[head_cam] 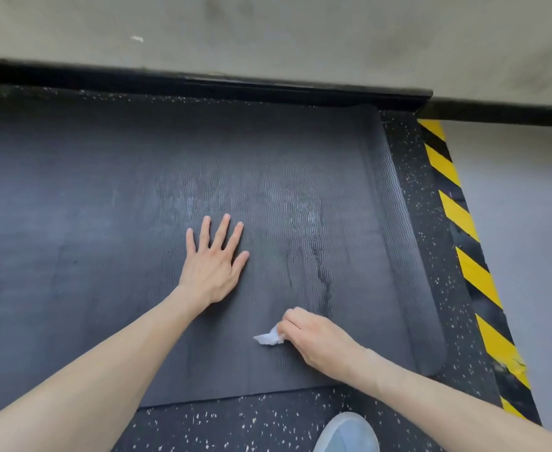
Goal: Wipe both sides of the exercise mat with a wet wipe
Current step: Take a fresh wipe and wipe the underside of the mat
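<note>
Head view: left hand (214, 265) flat on the mat (105, 190), right hand (313, 337) holding the wipe (268, 338) on it.

I've got the dark mat spread flat on the speckled floor (235, 425), its far edge near the black skirting under the wall. Left hand lies palm down on the mat, fingers straight and spread. Right hand, nearer me and to the right, has its fingers curled round a crumpled white wipe, which pokes out to its left and touches the mat. Pale shiny streaks show just beyond the hands. A grey shoe (346, 433) sits on the floor at the bottom edge; yellow-black tape (457, 216) runs down the right.
</note>
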The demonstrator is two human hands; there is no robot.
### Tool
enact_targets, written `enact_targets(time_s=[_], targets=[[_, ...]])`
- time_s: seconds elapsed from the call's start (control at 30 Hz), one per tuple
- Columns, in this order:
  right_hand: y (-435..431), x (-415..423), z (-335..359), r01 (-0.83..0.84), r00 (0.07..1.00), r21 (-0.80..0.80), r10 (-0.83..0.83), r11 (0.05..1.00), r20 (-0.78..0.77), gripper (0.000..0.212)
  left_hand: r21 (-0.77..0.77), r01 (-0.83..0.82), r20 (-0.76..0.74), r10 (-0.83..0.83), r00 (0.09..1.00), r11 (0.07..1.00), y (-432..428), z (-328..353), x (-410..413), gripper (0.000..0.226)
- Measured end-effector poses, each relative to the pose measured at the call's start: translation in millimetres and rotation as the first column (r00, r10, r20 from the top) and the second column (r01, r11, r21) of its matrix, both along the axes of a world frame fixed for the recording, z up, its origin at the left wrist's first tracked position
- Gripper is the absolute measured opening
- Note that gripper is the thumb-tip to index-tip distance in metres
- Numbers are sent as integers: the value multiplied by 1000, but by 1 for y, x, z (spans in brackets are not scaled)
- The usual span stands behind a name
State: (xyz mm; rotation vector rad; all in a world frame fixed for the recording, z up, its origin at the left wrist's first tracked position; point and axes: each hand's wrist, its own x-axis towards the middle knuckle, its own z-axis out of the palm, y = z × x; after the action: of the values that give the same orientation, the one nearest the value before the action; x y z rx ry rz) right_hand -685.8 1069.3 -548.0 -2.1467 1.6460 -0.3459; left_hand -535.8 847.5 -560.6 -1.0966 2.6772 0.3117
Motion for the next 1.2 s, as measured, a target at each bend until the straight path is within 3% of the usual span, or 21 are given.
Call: enact_targets(time_s=[0.23,0.4,0.53,0.67,0.93,1.03,1.2], targets=[[-103,-41,-11,90,985,-89,-102,992,-142,22,-51,53,79,-48,996,997,-4,3,3,69],[-125,-52,-14,199,972,-104,-209,974,-103,12,-77,89,125,-79,989,993,-9,13,-7,71],[-69,-41,-8,66,996,-81,-71,995,-53,17,-88,14,12,-13,1000,996,-21,8,-22,70],[-67,-50,-6,-35,999,-53,33,998,-37,30,-65,-30,38,32,999,997,-21,-3,-19,74],[-181,-92,-7,230,960,-148,-249,962,-130,18,-32,-56,80,58,995,998,-20,3,-27,74],[-179,-95,0,237,953,-251,-274,939,-127,12,-30,-42,108,45,993,999,-22,6,-27,73],[-146,-94,-2,243,965,-204,-258,948,-46,21,-18,-28,151,31,988,999,-26,14,-34,70]])
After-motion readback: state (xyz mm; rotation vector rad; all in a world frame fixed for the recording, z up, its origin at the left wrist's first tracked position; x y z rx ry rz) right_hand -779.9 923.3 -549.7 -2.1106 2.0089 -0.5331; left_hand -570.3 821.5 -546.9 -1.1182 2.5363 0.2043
